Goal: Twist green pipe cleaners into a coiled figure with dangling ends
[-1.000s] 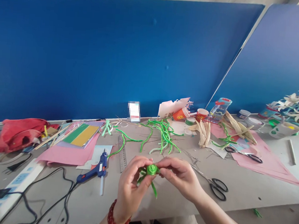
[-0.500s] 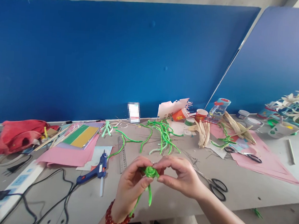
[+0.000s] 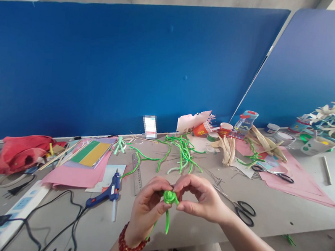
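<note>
1. The grey bench carries craft litter.
2. The left hand and the right hand meet above the bench's near edge, each pinching the same piece.
3. A blue glue gun lies at 9 o'clock of the hands.
4. Black scissors lie at 3 o'clock.
5. The coiled green pipe cleaner sits between both hands' fingertips, its tail hanging toward 6 o'clock.

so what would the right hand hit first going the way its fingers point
The right hand meets the green coil it pinches, then likely the left hand just beyond.
</note>
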`<state>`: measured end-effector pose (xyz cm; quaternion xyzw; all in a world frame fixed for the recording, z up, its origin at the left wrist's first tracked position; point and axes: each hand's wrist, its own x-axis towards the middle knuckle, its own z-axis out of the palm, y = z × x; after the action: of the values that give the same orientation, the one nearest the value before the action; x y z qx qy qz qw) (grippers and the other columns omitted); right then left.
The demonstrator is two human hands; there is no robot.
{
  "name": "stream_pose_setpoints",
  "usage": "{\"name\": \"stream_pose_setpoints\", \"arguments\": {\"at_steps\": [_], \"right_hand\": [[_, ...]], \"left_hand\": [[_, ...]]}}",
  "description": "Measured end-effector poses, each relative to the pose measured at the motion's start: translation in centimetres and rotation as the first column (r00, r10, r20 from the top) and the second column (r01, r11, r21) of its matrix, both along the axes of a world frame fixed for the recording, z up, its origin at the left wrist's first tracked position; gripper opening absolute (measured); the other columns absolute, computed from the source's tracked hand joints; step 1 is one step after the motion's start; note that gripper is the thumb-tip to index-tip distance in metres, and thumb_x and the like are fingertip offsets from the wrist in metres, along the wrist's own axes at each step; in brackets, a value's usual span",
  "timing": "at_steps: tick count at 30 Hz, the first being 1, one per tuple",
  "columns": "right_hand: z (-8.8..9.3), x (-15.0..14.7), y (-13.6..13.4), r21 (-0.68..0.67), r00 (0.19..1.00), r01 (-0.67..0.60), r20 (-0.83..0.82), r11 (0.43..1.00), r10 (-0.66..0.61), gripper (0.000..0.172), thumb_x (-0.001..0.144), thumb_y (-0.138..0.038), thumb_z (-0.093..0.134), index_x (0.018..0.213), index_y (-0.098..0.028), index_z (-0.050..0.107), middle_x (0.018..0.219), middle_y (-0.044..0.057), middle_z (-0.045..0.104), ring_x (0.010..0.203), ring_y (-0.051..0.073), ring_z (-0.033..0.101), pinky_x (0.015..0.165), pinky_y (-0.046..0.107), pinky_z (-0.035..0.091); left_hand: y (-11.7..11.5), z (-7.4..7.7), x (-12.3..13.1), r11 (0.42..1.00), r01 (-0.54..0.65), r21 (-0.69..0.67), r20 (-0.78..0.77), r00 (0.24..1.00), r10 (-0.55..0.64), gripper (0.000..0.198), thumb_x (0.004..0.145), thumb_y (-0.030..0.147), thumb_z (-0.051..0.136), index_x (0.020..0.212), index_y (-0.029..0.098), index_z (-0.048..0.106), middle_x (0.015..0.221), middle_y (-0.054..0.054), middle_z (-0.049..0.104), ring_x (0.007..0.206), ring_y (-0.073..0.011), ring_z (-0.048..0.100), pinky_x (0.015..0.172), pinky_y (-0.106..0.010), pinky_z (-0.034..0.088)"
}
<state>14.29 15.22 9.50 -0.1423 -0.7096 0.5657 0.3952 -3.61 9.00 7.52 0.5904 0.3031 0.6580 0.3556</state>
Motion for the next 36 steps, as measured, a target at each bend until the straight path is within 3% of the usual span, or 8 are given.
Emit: {"name": "stream_pose_setpoints", "arguments": {"at_steps": [8, 16, 21, 30, 33, 36], "right_hand": [[-0.4, 0.2, -0.3, -0.053, 1.0, -0.01, -0.018, 0.999, 0.009, 0.025, 0.081, -0.036, 0.079, 0.093, -0.016, 0.067, 0.084, 0.005, 0.069, 0.076, 0.014, 0.065, 0.07, 0.026, 0.054], [0.3, 0.8, -0.4, 0.107, 0.999, -0.006, 0.052, 0.994, 0.001, 0.015, 0.087, -0.031, 0.073, 0.092, -0.017, 0.071, 0.082, 0.006, 0.07, 0.075, 0.016, 0.066, 0.071, 0.028, 0.055], [1.2, 1.0, -0.8, 0.231, 0.984, 0.071, 0.143, 0.97, -0.106, 0.006, 0.085, -0.017, 0.07, 0.08, -0.02, 0.069, 0.073, 0.002, 0.066, 0.071, 0.015, 0.064, 0.069, 0.027, 0.052], [2.0, 0.8, -2.0, 0.22, 0.89, 0.181, 0.377, 0.959, -0.254, 0.017, 0.071, -0.004, 0.062, 0.071, -0.021, 0.063, 0.066, -0.003, 0.064, 0.06, 0.012, 0.059, 0.059, 0.021, 0.048], [2.1, 0.5, -2.4, 0.218, 0.878, 0.217, 0.383, 0.951, -0.288, 0.017, 0.067, -0.003, 0.06, 0.067, -0.02, 0.061, 0.061, -0.003, 0.062, 0.056, 0.011, 0.057, 0.056, 0.021, 0.045], [1.9, 0.3, -2.6, 0.11, 0.909, 0.237, 0.325, 0.965, -0.261, 0.014, 0.067, -0.006, 0.06, 0.065, -0.019, 0.061, 0.06, -0.003, 0.062, 0.056, 0.011, 0.058, 0.055, 0.02, 0.045]], "left_hand": [[0.3, -0.5, -0.6, 0.992, -0.002, 0.127, -0.148, 0.989, 0.021, 0.016, 0.089, 0.02, 0.066, 0.105, 0.021, 0.067, 0.095, -0.008, 0.063, 0.094, -0.0205, 0.064, 0.09, -0.041, 0.059], [0.4, -0.7, -1.6, 0.962, 0.033, 0.272, -0.329, 0.943, 0.061, 0.015, 0.093, 0.02, 0.06, 0.108, 0.02, 0.064, 0.093, -0.008, 0.065, 0.089, -0.0201, 0.066, 0.09, -0.047, 0.058], [0.4, -0.5, -1.9, 0.934, 0.052, 0.353, -0.431, 0.895, 0.113, 0.024, 0.091, 0.01, 0.059, 0.113, 0.02, 0.063, 0.095, -0.008, 0.066, 0.09, -0.0205, 0.066, 0.091, -0.047, 0.058], [0.1, -0.4, -1.6, 0.918, 0.023, 0.395, -0.51, 0.837, 0.199, 0.027, 0.089, 0.005, 0.059, 0.113, 0.017, 0.064, 0.099, -0.009, 0.067, 0.097, -0.0206, 0.066, 0.095, -0.044, 0.057], [0.0, -0.6, -1.6, 0.907, 0.023, 0.42, -0.508, 0.835, 0.214, 0.029, 0.09, 0.004, 0.058, 0.115, 0.017, 0.064, 0.1, -0.009, 0.067, 0.097, -0.0203, 0.065, 0.095, -0.045, 0.057], [0.1, -1.0, -1.6, 0.893, 0.011, 0.45, -0.473, 0.851, 0.228, 0.029, 0.089, 0.003, 0.058, 0.114, 0.017, 0.064, 0.101, -0.009, 0.067, 0.097, -0.0206, 0.065, 0.094, -0.047, 0.058]]}}
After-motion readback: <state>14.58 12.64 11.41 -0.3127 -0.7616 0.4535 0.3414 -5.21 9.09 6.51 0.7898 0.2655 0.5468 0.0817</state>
